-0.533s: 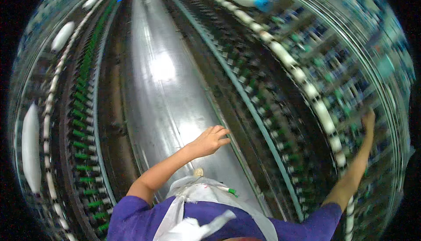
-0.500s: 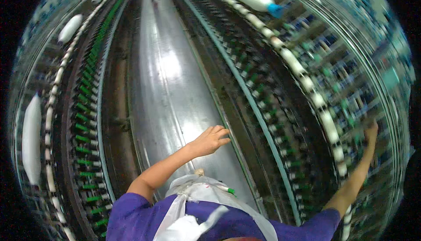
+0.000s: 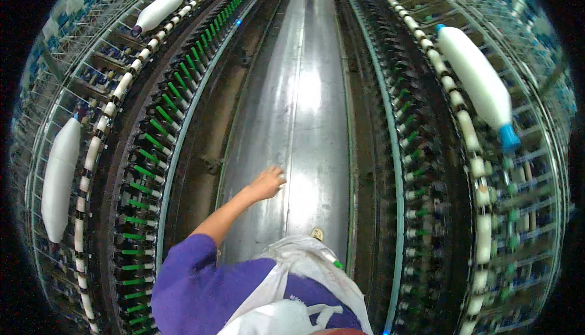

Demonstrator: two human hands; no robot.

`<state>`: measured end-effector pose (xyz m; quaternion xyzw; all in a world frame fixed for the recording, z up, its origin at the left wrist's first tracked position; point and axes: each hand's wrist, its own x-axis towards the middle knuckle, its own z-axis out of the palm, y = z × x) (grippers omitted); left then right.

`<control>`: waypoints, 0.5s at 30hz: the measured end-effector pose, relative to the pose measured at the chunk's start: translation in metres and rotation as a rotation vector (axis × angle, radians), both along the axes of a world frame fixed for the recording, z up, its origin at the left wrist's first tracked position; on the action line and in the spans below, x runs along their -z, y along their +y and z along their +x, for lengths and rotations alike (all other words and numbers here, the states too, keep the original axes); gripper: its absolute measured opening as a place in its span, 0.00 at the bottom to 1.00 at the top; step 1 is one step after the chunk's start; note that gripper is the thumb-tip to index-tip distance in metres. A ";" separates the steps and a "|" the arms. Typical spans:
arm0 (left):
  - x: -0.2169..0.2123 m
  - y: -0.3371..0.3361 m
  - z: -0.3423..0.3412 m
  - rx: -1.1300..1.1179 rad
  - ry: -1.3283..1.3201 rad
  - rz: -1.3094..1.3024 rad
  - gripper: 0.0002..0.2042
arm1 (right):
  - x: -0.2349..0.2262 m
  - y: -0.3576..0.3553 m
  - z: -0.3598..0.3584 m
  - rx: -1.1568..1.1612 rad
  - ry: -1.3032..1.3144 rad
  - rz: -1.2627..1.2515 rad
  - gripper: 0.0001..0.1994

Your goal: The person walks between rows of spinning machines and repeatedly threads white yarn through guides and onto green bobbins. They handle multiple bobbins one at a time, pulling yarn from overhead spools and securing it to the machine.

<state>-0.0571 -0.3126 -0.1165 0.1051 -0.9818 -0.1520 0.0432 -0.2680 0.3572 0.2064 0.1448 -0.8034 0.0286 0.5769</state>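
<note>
The person stands in a narrow aisle between two long spinning frames, looking down its shiny grey floor (image 3: 304, 121). The left hand (image 3: 266, 184) swings out ahead of the body over that floor, fingers loosely curled and half open, holding nothing and touching nothing. The right hand is out of view, so its state cannot be told. Well to the left of the left hand runs a row of green bobbins (image 3: 159, 129) standing on their spindles, and beyond them, higher on the frame, hang large white roving packages (image 3: 60, 179). Well to the right of the hand runs the other frame, with its own line of spindles (image 3: 415, 170) and a big white roving package with a blue tip (image 3: 478, 85) above it. A white apron (image 3: 292, 274) over a purple shirt (image 3: 195, 286) fills the lower edge. Judging by the free, empty hand held clear of both frames, the step in hand looks like walking along the aisle between the machines; reaching any bobbin would call for turning and stretching sideways toward one of the rows.
</note>
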 end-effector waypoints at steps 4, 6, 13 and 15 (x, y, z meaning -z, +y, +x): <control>-0.022 -0.045 -0.104 0.081 0.038 0.059 0.15 | 0.065 -0.218 -0.018 -0.444 -0.317 -0.083 0.13; -0.024 -0.070 -0.137 0.079 0.093 0.168 0.15 | 0.128 -0.336 -0.051 -0.707 -0.813 -0.131 0.11; -0.013 -0.258 -0.089 -0.393 -0.264 0.027 0.16 | 0.253 -0.684 -0.143 -1.668 -1.227 0.368 0.15; -0.006 -0.318 -0.071 -0.553 -0.349 0.069 0.16 | 0.276 -0.766 -0.169 -1.706 -1.172 0.454 0.12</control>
